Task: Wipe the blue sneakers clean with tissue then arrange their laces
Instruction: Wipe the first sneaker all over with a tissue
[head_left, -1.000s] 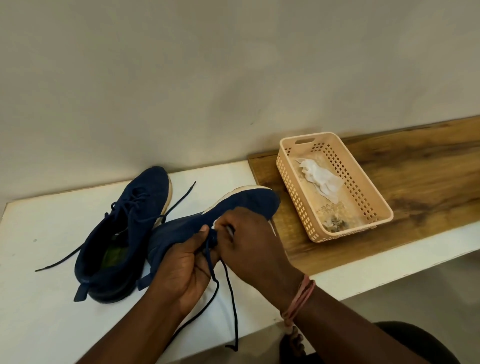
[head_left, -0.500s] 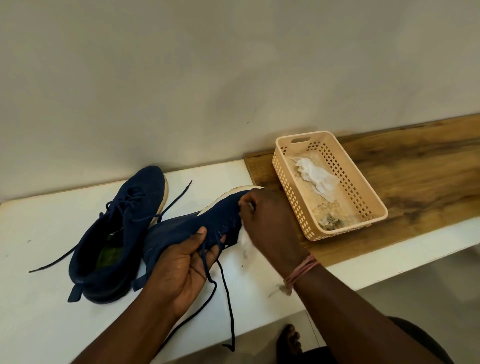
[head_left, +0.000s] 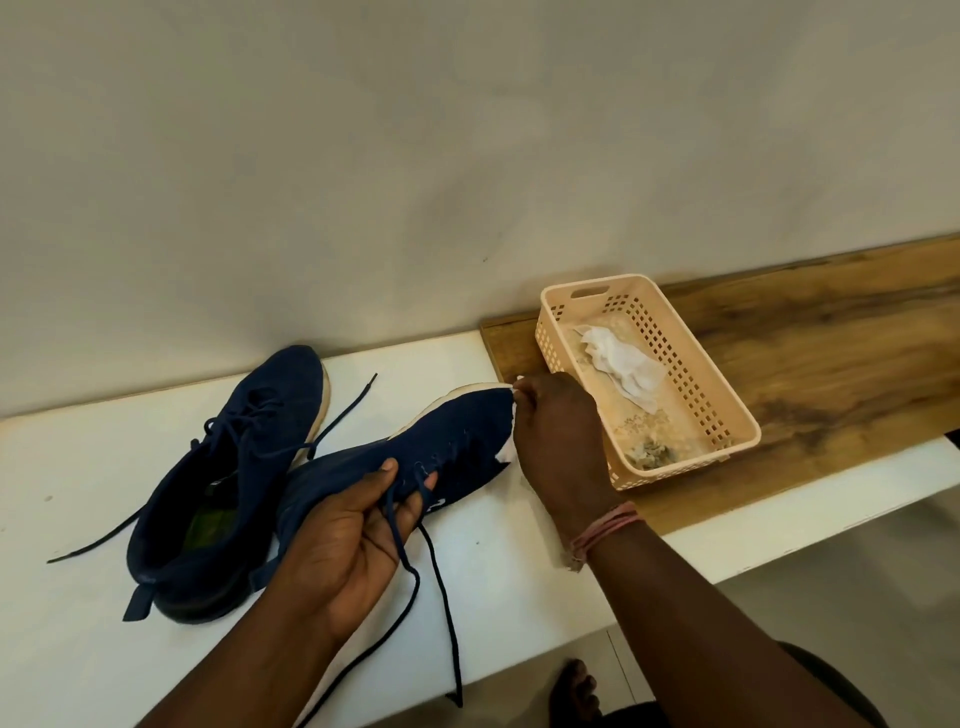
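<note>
Sneaker (head_left: 447, 441) held by left hand (head_left: 343, 535), right hand (head_left: 558, 441) at toe.

In front of me a plain off-white wall (head_left: 467, 156) fills the upper part of the view, evenly lit, with a few faint smudges. Against it runs a white shelf (head_left: 78, 467), its surface marked by small specks. A brown wooden board (head_left: 831, 364) with dark grain lies on the shelf's right half, its back edge meeting the wall. Below the shelf's front edge I see a pale tiled floor (head_left: 779, 597) with a thin joint line
</note>
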